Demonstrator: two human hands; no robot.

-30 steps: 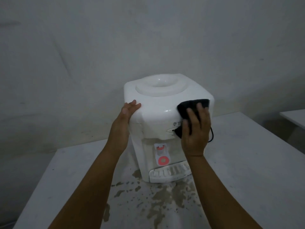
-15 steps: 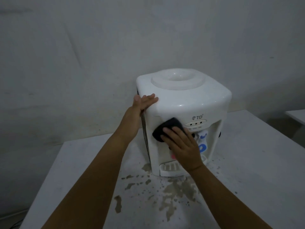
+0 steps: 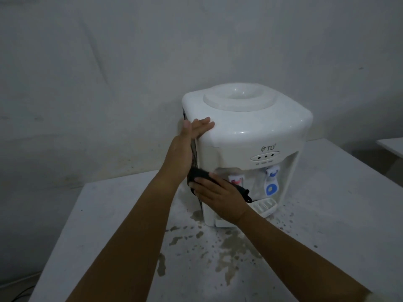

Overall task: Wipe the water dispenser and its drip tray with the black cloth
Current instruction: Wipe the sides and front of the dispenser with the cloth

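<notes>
A white tabletop water dispenser stands on a pale table, its front turned toward the right. My left hand lies flat against its upper left corner, fingers together, steadying it. My right hand presses the black cloth against the lower left front edge of the dispenser, beside the red tap. A blue tap sits further right. The white slotted drip tray pokes out just right of my right hand, partly hidden by it.
The table bears wet splashes and stains in front of the dispenser. A grey wall rises close behind. The corner of another pale table shows at far right. A cable lies on the floor at bottom left.
My right hand slid the cloth from the upper right corner across the front and down to the lower left edge. The dispenser's front now faces more to the right, showing both taps.
</notes>
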